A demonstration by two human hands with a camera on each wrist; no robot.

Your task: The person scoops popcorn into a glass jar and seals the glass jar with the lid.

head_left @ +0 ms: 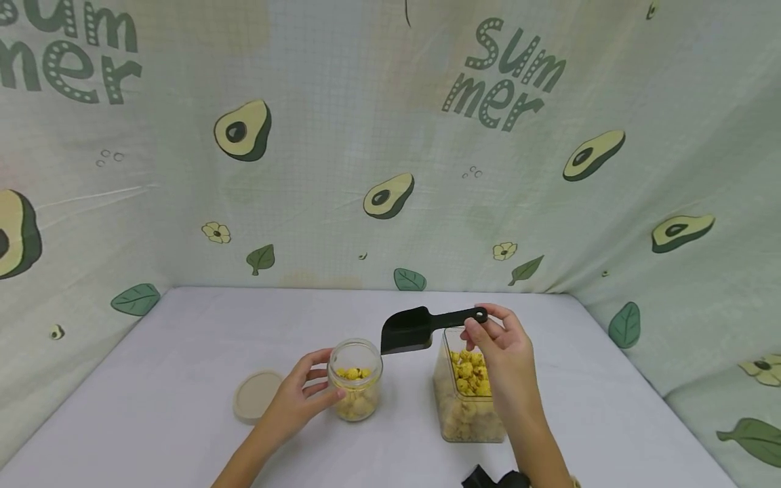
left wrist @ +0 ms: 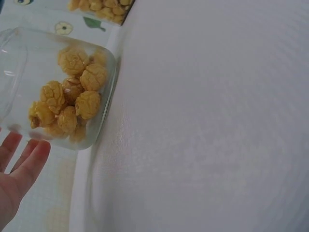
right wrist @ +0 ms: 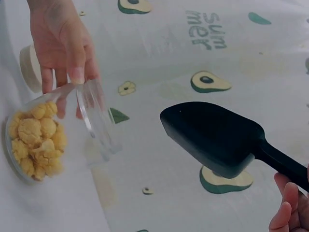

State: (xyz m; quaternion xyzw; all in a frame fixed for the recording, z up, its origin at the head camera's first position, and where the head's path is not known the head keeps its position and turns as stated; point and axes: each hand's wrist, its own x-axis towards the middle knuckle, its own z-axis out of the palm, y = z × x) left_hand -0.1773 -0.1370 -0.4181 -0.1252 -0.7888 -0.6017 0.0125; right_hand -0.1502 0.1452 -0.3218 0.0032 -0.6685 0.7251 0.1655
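My left hand (head_left: pixel 310 388) holds the side of a round glass jar (head_left: pixel 356 379), thumb in front and fingers behind. Yellow popcorn (left wrist: pixel 72 92) fills the lower part of the jar, which stands upright without a lid. My right hand (head_left: pixel 502 340) pinches the handle end of a black scoop (head_left: pixel 410 330), held in the air with its blade pointing left toward the jar's mouth. Below the right hand stands a clear square container (head_left: pixel 472 423) holding more popcorn (head_left: pixel 468 374). In the right wrist view the scoop (right wrist: pixel 212 135) hangs apart from the jar (right wrist: pixel 82 145).
A round beige lid (head_left: pixel 257 396) lies on the white table (head_left: pixel 183 379), left of the jar and beside the left hand. A black object (head_left: pixel 494 478) shows at the bottom edge near the right forearm. Behind the table hangs an avocado-print cloth (head_left: pixel 317 135).
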